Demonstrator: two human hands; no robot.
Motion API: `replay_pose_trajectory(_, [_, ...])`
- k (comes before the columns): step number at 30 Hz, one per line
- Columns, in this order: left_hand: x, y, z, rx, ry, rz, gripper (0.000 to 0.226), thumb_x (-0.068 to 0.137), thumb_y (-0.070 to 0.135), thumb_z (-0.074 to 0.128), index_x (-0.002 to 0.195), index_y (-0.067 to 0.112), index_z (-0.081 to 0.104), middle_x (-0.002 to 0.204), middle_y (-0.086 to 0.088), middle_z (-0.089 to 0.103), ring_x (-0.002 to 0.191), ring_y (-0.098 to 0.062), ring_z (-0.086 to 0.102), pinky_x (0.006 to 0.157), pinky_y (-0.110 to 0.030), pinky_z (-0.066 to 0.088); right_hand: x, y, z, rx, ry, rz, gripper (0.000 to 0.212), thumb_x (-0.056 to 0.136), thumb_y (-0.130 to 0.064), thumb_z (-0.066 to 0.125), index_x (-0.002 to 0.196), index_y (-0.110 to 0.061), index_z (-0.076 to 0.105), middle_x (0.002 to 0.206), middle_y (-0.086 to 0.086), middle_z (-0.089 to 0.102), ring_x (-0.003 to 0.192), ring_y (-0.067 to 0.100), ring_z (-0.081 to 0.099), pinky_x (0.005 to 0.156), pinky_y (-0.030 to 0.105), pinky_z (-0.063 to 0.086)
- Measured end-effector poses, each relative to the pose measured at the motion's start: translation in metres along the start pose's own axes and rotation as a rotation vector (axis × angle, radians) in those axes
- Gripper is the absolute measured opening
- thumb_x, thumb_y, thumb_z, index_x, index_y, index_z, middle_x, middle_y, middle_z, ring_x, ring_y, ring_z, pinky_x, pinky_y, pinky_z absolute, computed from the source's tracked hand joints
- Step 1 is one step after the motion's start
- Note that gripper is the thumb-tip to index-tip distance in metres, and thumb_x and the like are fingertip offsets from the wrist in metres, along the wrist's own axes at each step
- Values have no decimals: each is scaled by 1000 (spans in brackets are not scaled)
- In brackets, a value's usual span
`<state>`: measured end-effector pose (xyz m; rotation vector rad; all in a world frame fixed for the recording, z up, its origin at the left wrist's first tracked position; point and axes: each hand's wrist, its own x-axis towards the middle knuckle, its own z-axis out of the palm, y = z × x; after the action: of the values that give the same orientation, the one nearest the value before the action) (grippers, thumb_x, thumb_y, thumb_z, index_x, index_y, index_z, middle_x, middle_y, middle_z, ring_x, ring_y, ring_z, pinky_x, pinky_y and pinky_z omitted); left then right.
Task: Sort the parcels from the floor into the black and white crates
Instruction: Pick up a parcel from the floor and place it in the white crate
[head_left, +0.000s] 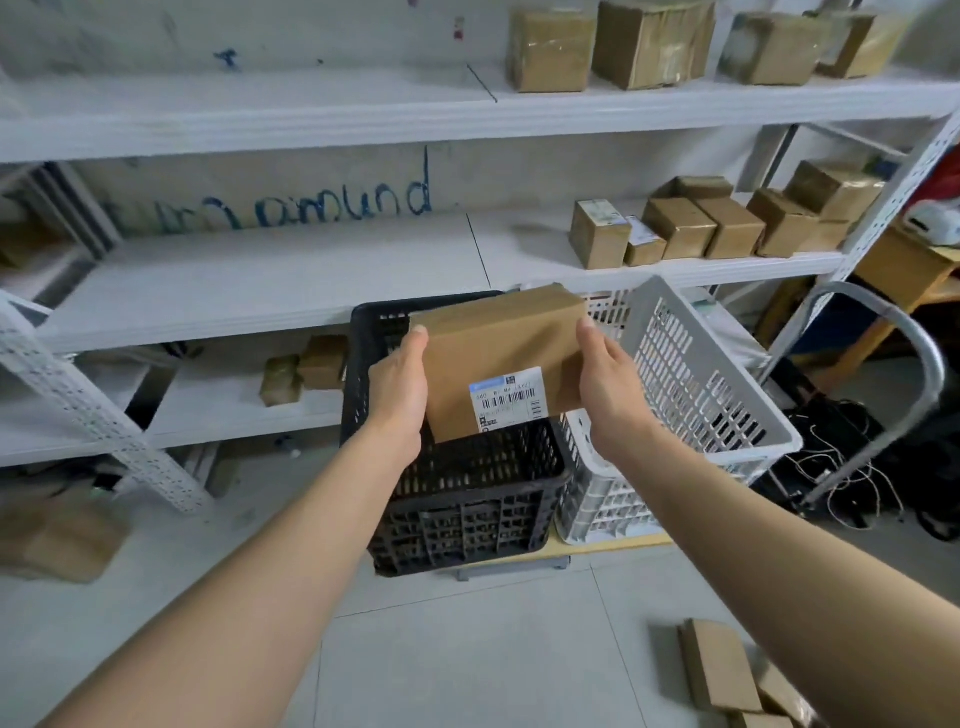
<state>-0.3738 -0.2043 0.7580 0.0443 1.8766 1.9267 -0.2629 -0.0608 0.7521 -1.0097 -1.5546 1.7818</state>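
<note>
I hold a flat brown cardboard parcel (498, 348) with a white barcode label between both hands, above the black crate (467, 499). My left hand (400, 384) grips its left side and my right hand (608, 379) grips its right side. The white crate (696, 374) stands directly to the right of the black one, both on a low trolley. More flat brown parcels (722, 670) lie on the floor at the lower right.
White metal shelving (260, 280) fills the background, with several cardboard boxes (691, 223) on its right side. The trolley's curved metal handle (914, 338) rises at the right. Tangled cables (852, 467) lie on the floor there. Crumpled brown packaging (62, 535) sits at the left.
</note>
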Motion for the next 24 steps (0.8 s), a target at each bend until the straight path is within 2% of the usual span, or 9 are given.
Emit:
replay_pose_trajectory(4, [24, 1, 1, 4, -92, 39, 14, 92, 24, 47, 86, 24, 60, 94, 0, 63, 97, -20, 55, 90, -41, 44, 22, 0, 5, 1, 34, 25, 42, 92, -59, 40, 110, -25, 57, 97, -12, 60, 88, 3, 54, 68, 22, 39])
replay_pose_trajectory(8, [41, -2, 24, 40, -187, 97, 44, 83, 0, 45, 120, 22, 56, 115, -2, 60, 110, -19, 52, 97, -40, 45, 49, -5, -12, 84, 64, 79, 48, 86, -66, 44, 104, -25, 62, 100, -4, 64, 91, 12, 60, 71, 29, 45])
replay_pose_trajectory(11, [49, -3, 50, 67, -154, 118, 48, 76, -9, 44, 111, 20, 59, 111, -3, 61, 107, -20, 55, 92, -40, 47, 72, -6, -33, 150, 98, 139, 52, 80, -70, 48, 104, -25, 61, 107, 0, 66, 99, 17, 60, 70, 31, 45])
replay_pose_trajectory(14, [60, -4, 78, -44, -140, 64, 28, 80, -2, 41, 95, 11, 62, 93, -5, 65, 91, -21, 57, 78, -39, 47, 101, -6, -55, 174, 113, 181, 57, 79, -71, 49, 106, -22, 58, 108, -1, 63, 99, 17, 58, 68, 30, 44])
replay_pose_trajectory(16, [67, -4, 100, -142, -100, 5, 17, 90, 14, 45, 86, 13, 61, 78, 2, 66, 79, -16, 58, 68, -33, 45, 119, -8, -70, 178, 114, 203, 61, 79, -71, 51, 112, -20, 55, 109, -1, 61, 98, 18, 58, 67, 30, 44])
replay_pose_trajectory(17, [72, -5, 111, -150, -83, -12, 17, 93, 25, 49, 84, 17, 61, 76, 5, 66, 78, -14, 59, 68, -32, 45, 128, -8, -76, 172, 113, 214, 63, 80, -69, 52, 116, -18, 54, 109, 0, 61, 99, 19, 58, 68, 31, 45])
replay_pose_trajectory(19, [82, -9, 132, -80, -81, -14, 20, 93, 42, 52, 89, 23, 60, 90, 4, 66, 86, -14, 60, 75, -33, 47, 145, -6, -88, 165, 108, 212, 56, 85, -56, 56, 121, -13, 53, 111, 5, 61, 97, 21, 59, 71, 33, 47])
replay_pose_trajectory(21, [89, -12, 151, -27, -95, -9, 19, 92, 41, 53, 94, 23, 60, 99, 1, 64, 91, -16, 59, 76, -34, 46, 159, -4, -100, 165, 106, 196, 41, 91, -38, 56, 122, -10, 54, 109, 7, 62, 89, 19, 59, 67, 31, 46])
replay_pose_trajectory(24, [101, -18, 177, -7, -121, -1, 19, 91, 25, 50, 77, 18, 61, 88, -4, 62, 83, -19, 56, 68, -32, 40, 179, -1, -119, 146, 99, 209, 32, 92, -22, 51, 123, -12, 54, 108, 8, 61, 88, 20, 58, 64, 30, 47])
